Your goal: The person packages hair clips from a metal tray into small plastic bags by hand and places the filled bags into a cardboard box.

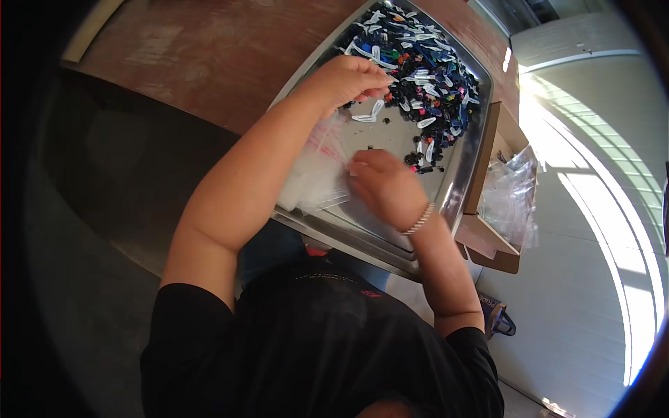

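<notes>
My left hand (pixel 352 82) is closed in a pinch over the tray's left side, beside the pile of small hair clips (pixel 425 59). Whatever its fingertips hold is too small to make out. Lower down, my right hand (pixel 388 189), with a beaded bracelet (pixel 420 219) at the wrist, is smeared by motion. Its fingers are at the edge of clear plastic zip bags (pixel 310 174) with red lines, and I cannot tell whether they grip one. Two white snap clips (pixel 369 113) lie apart from the pile, between my hands. The metal tray (pixel 465 182) holds all of these.
An open cardboard box (pixel 491 150) with clear plastic bags (pixel 509 188) stands against the tray's right side. The tray rests on a reddish-brown table (pixel 188 56). A dark bag with a handle (pixel 496 317) is on the floor at the right.
</notes>
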